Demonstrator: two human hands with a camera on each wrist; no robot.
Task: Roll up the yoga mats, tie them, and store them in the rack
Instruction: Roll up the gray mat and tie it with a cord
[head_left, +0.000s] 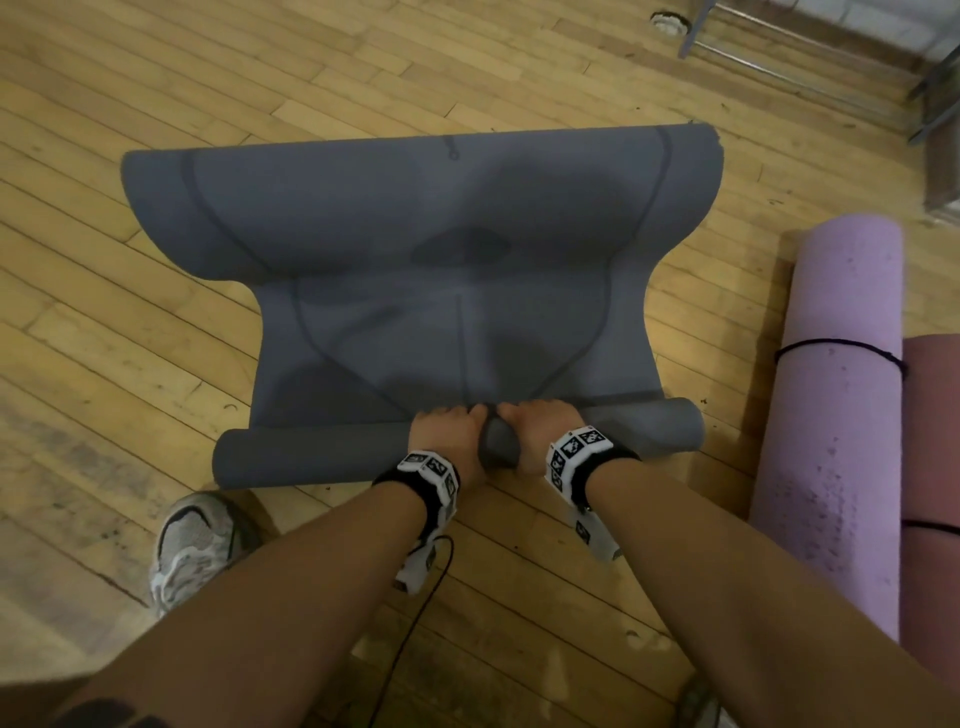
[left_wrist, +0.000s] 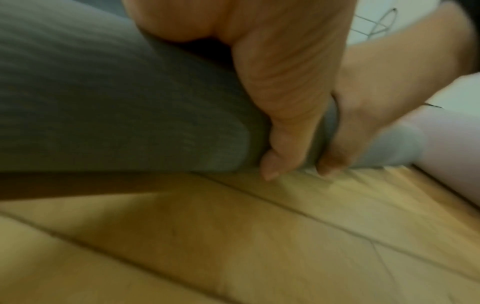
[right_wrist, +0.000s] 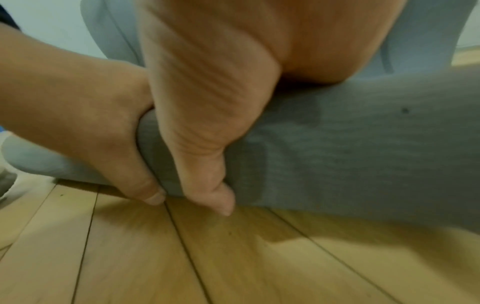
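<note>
A grey yoga mat (head_left: 415, 249) lies on the wooden floor, its near end wound into a tight roll (head_left: 311, 452) and its far end curled up. My left hand (head_left: 447, 431) and right hand (head_left: 535, 431) grip the middle of that roll side by side, fingers over the top and thumbs down the near side. In the left wrist view my left hand (left_wrist: 283, 107) wraps the grey roll (left_wrist: 116, 102), thumb pointing at the floor. In the right wrist view my right hand (right_wrist: 207, 115) clasps the grey roll (right_wrist: 363, 144) next to the left hand (right_wrist: 85, 127).
A lilac rolled mat (head_left: 836, 415) tied with black cord lies on the floor at the right, a reddish mat (head_left: 935, 493) beside it. A metal rack frame (head_left: 779, 57) stands at the far right. My shoe (head_left: 192, 545) is near the roll's left end.
</note>
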